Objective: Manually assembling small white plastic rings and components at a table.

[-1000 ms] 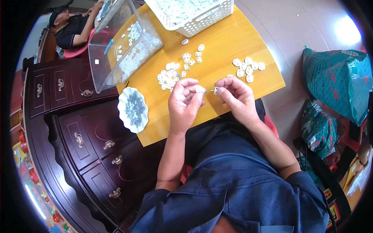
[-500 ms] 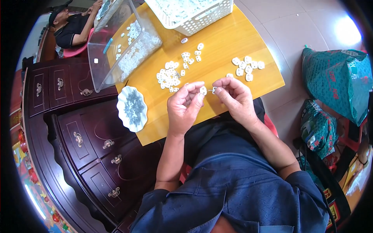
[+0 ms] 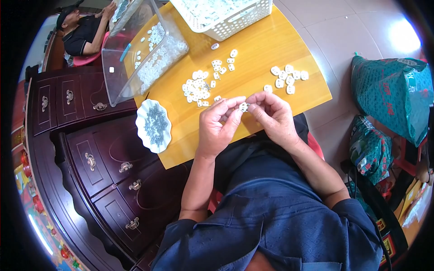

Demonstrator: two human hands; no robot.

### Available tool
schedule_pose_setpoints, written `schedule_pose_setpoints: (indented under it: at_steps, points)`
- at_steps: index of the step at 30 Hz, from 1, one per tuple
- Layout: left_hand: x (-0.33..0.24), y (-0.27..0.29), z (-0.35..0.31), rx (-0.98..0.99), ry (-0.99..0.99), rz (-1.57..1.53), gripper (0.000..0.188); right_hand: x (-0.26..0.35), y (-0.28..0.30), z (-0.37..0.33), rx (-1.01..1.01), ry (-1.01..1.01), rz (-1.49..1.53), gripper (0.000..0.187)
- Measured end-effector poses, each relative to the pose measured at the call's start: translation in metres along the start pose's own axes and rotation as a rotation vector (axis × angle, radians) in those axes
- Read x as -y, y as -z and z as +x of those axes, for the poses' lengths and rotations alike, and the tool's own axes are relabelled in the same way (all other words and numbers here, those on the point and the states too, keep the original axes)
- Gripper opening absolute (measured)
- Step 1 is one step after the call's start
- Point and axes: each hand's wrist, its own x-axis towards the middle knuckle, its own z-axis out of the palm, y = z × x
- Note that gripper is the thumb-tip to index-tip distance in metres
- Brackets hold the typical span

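Over the near edge of the yellow table [image 3: 271, 43], my left hand [image 3: 218, 127] and my right hand [image 3: 276, 118] meet fingertip to fingertip. Both pinch a small white plastic piece [image 3: 244, 107] with dark holes, brought together between the thumbs and forefingers. My fingers partly cover it, so I cannot tell whether it is one piece or two pressed together. Beyond my left hand lies a loose pile of similar white pieces [image 3: 196, 88], some with thin metal prongs. Another group of white pieces [image 3: 290, 77] rests past my right hand.
A scalloped white dish [image 3: 139, 126] of small metal parts stands at the table's left edge. Behind it are a clear bin [image 3: 131, 86] of white pieces and a perforated white basket [image 3: 226, 29]. Dark drawers [image 3: 104, 176] adjoin on the left; green bags [image 3: 389, 95] sit right. Another person sits far left.
My left hand has moved right and closed the gap to my right hand. The white piece it held now meets the pronged one in my right fingers.
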Motion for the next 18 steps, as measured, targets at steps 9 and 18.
schedule_pose_setpoints:
  at_steps: [9, 18]
  points:
    - [-0.008, 0.002, 0.004, 0.025, -0.061, 0.139, 0.023, 0.003, 0.004, 0.003, 0.068, -0.065, -0.017, 0.017]
    - [-0.016, 0.003, 0.012, 0.118, -0.241, 0.320, 0.026, 0.009, 0.013, 0.009, 0.149, -0.226, 0.073, 0.019]
